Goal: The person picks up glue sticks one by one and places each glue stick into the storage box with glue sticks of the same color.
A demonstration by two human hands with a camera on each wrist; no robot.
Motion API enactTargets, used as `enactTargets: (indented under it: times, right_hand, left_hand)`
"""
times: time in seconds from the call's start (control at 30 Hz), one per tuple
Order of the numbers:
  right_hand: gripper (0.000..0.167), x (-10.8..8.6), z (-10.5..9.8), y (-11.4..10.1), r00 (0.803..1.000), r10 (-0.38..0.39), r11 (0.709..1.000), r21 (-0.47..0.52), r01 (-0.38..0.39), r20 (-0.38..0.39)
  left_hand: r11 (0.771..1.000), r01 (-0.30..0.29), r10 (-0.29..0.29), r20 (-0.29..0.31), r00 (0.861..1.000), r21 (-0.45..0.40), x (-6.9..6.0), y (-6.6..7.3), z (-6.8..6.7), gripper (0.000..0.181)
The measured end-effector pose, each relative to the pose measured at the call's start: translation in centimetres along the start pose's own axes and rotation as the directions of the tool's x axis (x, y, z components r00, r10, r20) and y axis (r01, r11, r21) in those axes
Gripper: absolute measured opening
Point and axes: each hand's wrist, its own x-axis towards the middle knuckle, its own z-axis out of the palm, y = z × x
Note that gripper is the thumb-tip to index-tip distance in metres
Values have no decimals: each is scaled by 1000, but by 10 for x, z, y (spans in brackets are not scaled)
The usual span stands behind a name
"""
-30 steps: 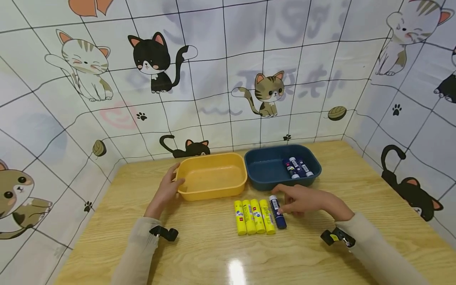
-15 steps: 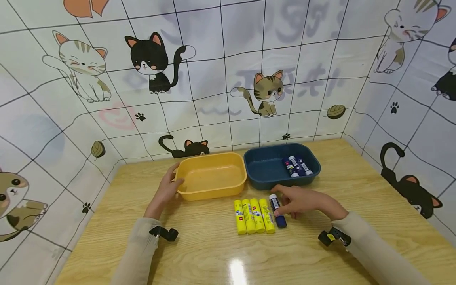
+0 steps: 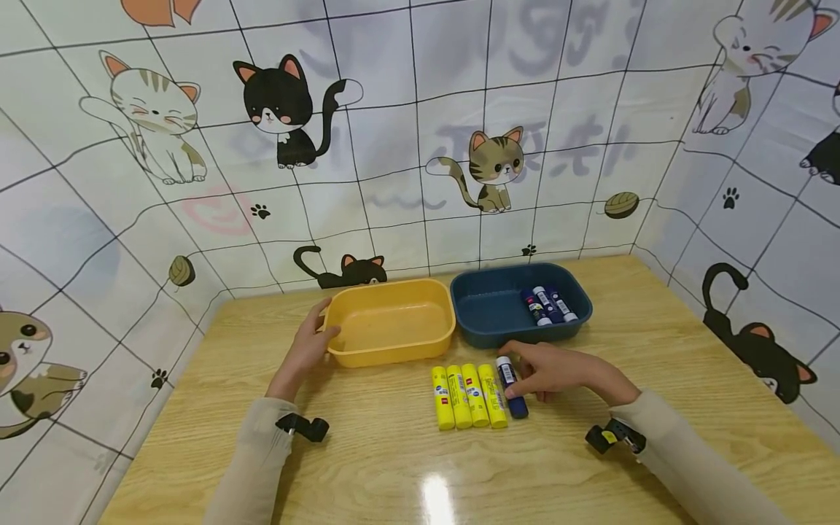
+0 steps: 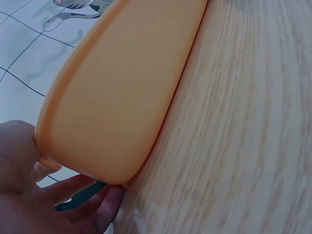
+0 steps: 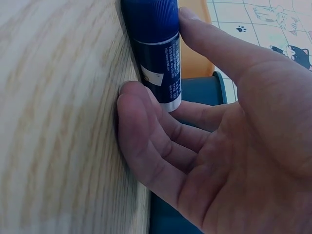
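My left hand (image 3: 308, 343) grips the left end of the yellow plastic basin (image 3: 394, 356), thumb over the rim and fingers along the outside wall. In the left wrist view the fingers curl under the end of the basin (image 4: 122, 83). On the table, my right hand (image 3: 558, 368) holds a dark blue glue stick (image 3: 509, 383) with a white end. Its thumb lies on the blue cap side in the right wrist view, and the other fingers curl by the glue stick's white end (image 5: 171, 105). Several yellow glue sticks (image 3: 460, 397) lie in a row immediately left of it.
A dark blue basin (image 3: 482, 337) stands against the yellow one's right side, with several dark blue glue sticks (image 3: 550, 306) at its right end. Behind is a wall covering (image 3: 394, 160) printed with cats. The wooden table (image 3: 367, 452) spreads out in front.
My right hand has shifted slightly left and its thumb has come onto the dark blue glue stick. My left hand and both basins keep their places.
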Motion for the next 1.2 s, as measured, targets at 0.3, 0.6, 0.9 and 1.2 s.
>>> enactTargets:
  times: [0.3, 0.6, 0.9, 1.2]
  right_hand:
    - [68, -1, 1, 3, 1000, -26, 999, -21, 27, 11]
    - [67, 0, 3, 5, 1000, -4, 1000, -27, 4, 3]
    - [65, -2, 1, 2, 1000, -3, 1000, -28, 4, 16]
    - [64, -2, 0, -2, 1000, 14, 1000, -16, -14, 13]
  left_hand:
    - [1000, 14, -14, 3, 1000, -7, 3, 1, 1, 69]
    - [999, 44, -43, 23, 999, -24, 5, 4, 1, 70]
    - [1000, 26, -26, -7, 1000, 5, 1, 2, 2, 69]
    - [999, 30, -30, -8, 1000, 13, 0, 3, 1, 69]
